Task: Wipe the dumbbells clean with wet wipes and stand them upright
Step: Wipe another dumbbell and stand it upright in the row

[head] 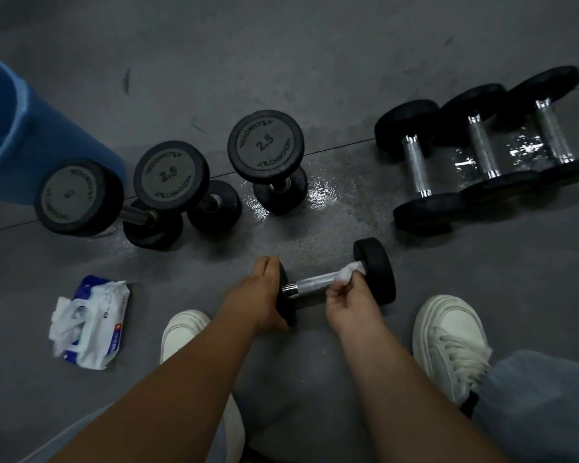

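Note:
A small black dumbbell [376,272] with a chrome handle lies on its side on the grey floor between my feet. My left hand [259,295] grips its left head. My right hand [346,300] pinches a crumpled white wet wipe [350,270] against the handle, close to the right head. Three dumbbells stand upright behind it: one at the far left [81,198], one marked 2.5 [171,177] and another marked 2.5 [266,145]. Three more dumbbells [482,148] lie on their sides at the right.
An open pack of wet wipes [91,324] lies on the floor at the left, with wipes pulled out. A blue bin [20,135] stands at the far left. My white shoes [448,342] flank the dumbbell. Wet patches shine on the floor [318,192].

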`<move>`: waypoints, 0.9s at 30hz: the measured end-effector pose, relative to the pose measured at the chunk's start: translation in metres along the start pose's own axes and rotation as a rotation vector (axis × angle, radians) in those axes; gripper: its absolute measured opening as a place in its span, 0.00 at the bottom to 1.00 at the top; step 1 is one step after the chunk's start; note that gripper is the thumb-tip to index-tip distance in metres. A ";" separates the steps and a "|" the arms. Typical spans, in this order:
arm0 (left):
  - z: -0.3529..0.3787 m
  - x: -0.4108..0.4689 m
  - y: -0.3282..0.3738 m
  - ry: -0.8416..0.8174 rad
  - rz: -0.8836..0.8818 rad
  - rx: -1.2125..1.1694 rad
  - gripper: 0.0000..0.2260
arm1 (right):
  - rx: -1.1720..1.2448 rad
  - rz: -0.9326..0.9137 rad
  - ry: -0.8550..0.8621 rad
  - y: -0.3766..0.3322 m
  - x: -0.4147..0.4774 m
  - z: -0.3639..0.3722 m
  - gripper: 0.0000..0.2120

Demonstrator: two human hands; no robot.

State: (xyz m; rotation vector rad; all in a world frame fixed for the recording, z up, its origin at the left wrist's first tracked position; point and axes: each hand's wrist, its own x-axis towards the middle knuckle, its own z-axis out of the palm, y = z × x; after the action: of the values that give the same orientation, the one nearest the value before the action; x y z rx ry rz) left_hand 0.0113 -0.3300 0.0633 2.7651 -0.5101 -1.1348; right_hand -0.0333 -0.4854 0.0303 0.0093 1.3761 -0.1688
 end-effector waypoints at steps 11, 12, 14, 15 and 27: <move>0.002 0.000 -0.001 -0.019 -0.010 -0.012 0.52 | -0.255 0.148 -0.043 0.014 0.025 0.000 0.16; 0.002 0.000 -0.001 -0.024 -0.013 -0.012 0.52 | -0.337 0.034 -0.064 0.011 0.016 -0.004 0.11; 0.002 0.000 -0.002 -0.017 -0.007 -0.015 0.52 | -0.217 -0.127 -0.016 0.012 0.016 -0.020 0.06; 0.002 0.000 -0.002 -0.019 -0.006 -0.016 0.52 | -0.136 -0.126 0.025 0.013 0.020 -0.028 0.09; 0.001 0.000 -0.001 -0.025 -0.002 -0.008 0.53 | -0.410 -0.208 -0.047 0.017 0.002 -0.030 0.15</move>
State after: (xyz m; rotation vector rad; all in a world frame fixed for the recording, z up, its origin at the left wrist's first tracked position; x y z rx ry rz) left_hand 0.0104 -0.3293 0.0623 2.7484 -0.5043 -1.1700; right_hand -0.0600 -0.4653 0.0209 -0.4780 1.3423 -0.0568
